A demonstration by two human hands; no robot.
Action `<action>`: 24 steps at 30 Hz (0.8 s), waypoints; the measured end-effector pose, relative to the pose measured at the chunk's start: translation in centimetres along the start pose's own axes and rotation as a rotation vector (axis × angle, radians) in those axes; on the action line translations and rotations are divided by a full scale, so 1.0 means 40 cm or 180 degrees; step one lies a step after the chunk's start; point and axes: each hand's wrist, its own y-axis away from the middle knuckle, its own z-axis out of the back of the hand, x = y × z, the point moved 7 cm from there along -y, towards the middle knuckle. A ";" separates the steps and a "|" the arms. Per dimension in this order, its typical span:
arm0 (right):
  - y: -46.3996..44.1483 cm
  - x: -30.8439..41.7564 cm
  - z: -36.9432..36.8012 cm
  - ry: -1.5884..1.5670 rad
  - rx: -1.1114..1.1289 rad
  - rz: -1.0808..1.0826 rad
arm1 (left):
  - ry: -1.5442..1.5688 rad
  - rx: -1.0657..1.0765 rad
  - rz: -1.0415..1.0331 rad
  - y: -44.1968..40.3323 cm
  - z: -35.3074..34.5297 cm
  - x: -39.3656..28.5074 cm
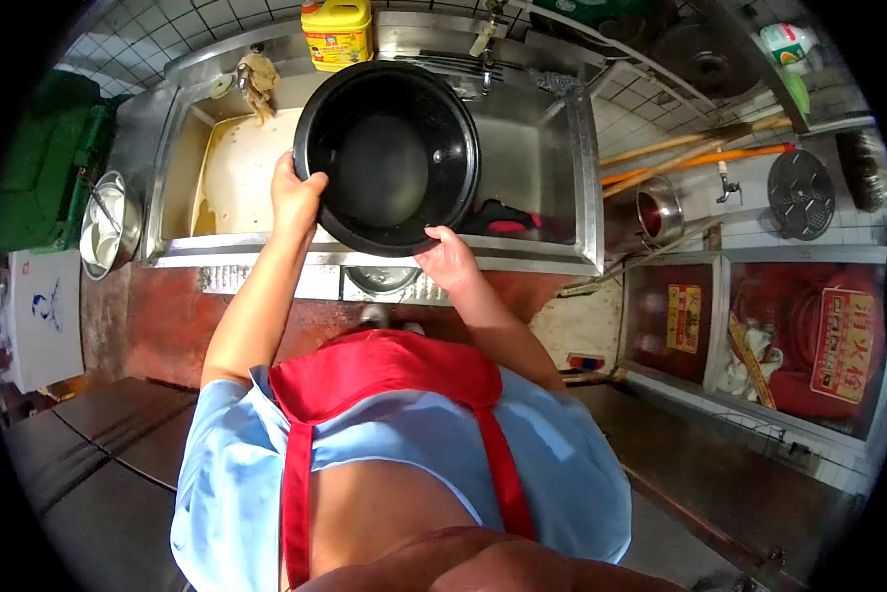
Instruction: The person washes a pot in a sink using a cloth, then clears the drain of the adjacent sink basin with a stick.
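Note:
A large, round black pot [379,173] is held over the middle of the two-basin steel sink [585,187], its open mouth tilted toward me. Wet sheen shows on its inner wall. My left hand [297,200] grips the rim at the left, thumb over the edge. At the lower right of the rim, my right hand [448,260] holds on with the thumb on top; its other fingers are hidden beneath. The left basin has a pale bottom [241,173] with yellowish liquid along its edges. In the right basin lies a black and red item [504,218].
Behind the sink stands a yellow jug [337,37], left of a tap [487,59]. A tan cloth [259,84] hangs at the back left. A metal bowl [111,225] and green bin [43,163] are leftward; long handles [695,163] and a metal pot [660,212] are rightward.

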 end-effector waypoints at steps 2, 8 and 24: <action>-0.042 0.030 0.053 0.0822 0.0003 0.0227 | -0.0071 -0.0090 -0.0138 -0.036 -0.021 0.024; 0.003 0.276 0.135 0.2238 -0.1031 0.0637 | -0.1289 0.0136 -0.0852 -0.088 -0.131 0.031; -0.315 0.410 0.587 0.7848 0.1160 -0.1477 | -0.2582 -0.0135 -0.1089 -0.087 -0.403 0.230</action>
